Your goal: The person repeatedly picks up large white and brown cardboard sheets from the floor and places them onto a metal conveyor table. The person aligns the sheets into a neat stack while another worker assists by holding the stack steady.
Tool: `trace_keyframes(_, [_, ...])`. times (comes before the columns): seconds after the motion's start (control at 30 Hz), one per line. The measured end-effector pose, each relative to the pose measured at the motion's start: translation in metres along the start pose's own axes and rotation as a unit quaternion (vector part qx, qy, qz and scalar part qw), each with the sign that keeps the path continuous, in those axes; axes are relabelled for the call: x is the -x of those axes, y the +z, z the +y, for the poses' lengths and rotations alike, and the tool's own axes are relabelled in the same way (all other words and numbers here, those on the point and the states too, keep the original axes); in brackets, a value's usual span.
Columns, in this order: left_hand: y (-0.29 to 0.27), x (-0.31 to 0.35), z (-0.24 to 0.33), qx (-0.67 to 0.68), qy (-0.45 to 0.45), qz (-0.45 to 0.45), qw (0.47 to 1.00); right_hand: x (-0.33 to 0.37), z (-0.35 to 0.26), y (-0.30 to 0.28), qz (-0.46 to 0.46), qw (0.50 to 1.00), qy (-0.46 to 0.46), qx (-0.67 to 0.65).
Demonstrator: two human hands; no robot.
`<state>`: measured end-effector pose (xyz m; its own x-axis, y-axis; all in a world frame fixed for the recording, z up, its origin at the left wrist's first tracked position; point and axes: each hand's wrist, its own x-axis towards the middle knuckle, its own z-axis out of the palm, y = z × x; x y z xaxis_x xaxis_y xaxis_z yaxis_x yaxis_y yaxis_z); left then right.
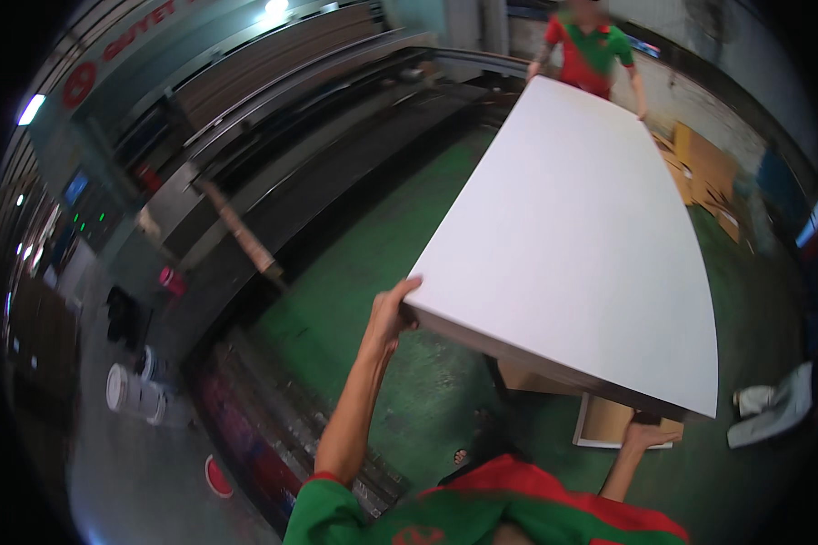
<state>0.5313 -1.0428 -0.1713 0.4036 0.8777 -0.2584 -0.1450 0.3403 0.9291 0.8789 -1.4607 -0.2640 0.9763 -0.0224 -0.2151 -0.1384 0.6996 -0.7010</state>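
Note:
A large white board with a thick brownish-grey near edge is held up in front of me; whether it is one panel or a stack of sheets, I cannot tell. My left hand is closed on its near left corner, thumb on top and fingers around the edge. Close to the near right corner, my right hand bears the board from below, palm up, its fingers partly hidden under the edge. At the far end, another person in a red and green shirt has both hands at the board's corners.
A long dark machine bed runs along the left, with a metal rail track on the green floor. An open wooden box lies beneath the board. White buckets stand left; cardboard leans at the far right wall.

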Motion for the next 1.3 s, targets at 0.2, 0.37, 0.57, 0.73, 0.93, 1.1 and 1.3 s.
trace_keyframes(0.2, [-0.117, -0.062, 0.093, -0.050, 0.001, 0.007, 0.999, 0.039, 0.066, 0.151, -0.029, 0.955, -0.285, -0.074])
trace_keyframes(0.37, [-0.234, -0.139, 0.192, -0.041, 0.068, -0.005, 0.997, 0.119, 0.127, 0.246, -0.046, 0.891, -0.432, -0.131])
trace_keyframes(0.57, [-0.388, -0.217, 0.336, -0.073, 0.114, 0.017, 0.991, 0.223, 0.203, 0.363, -0.048, 0.833, -0.525, -0.168])
trace_keyframes(0.73, [-0.530, -0.306, 0.431, -0.089, 0.184, -0.001, 0.979, 0.324, 0.284, 0.459, -0.074, 0.801, -0.564, -0.188])
trace_keyframes(0.93, [-0.710, -0.435, 0.554, -0.033, 0.170, 0.011, 0.985, 0.474, 0.417, 0.582, -0.397, 0.742, -0.381, -0.383])
trace_keyframes(1.1, [-0.837, -0.549, 0.658, -0.020, 0.179, 0.057, 0.982, 0.574, 0.541, 0.720, -0.067, 0.651, -0.756, 0.001])
trace_keyframes(1.3, [-0.967, -0.710, 0.766, -0.029, 0.264, 0.045, 0.963, 0.637, 0.711, 0.864, -0.110, 0.606, -0.788, -0.017])
